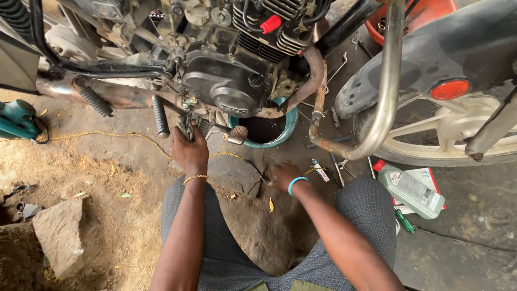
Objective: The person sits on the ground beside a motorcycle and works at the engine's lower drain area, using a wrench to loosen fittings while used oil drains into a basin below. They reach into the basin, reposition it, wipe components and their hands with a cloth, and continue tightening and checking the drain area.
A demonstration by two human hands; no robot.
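I squat beside a motorcycle with its dark engine case (226,86) right above me. My left hand (188,148), with a gold bracelet at the wrist, is closed on a part under the engine near the ribbed footpeg (160,116). My right hand (284,177), wearing a blue wristband, rests knuckles up on the dirt floor beside a small tube (320,170); its fingers are hidden and I cannot tell if it holds anything. A teal basin (266,132) with dark liquid sits under the engine.
A rusty crash bar (385,91) curves down at the right, in front of the pale wheel (458,134). A translucent bottle with a red cap (410,188) lies on a booklet. A grey stone (59,234) sits at the left, a teal tool (19,119) further left. Loose tools lie near the exhaust pipe (318,70).
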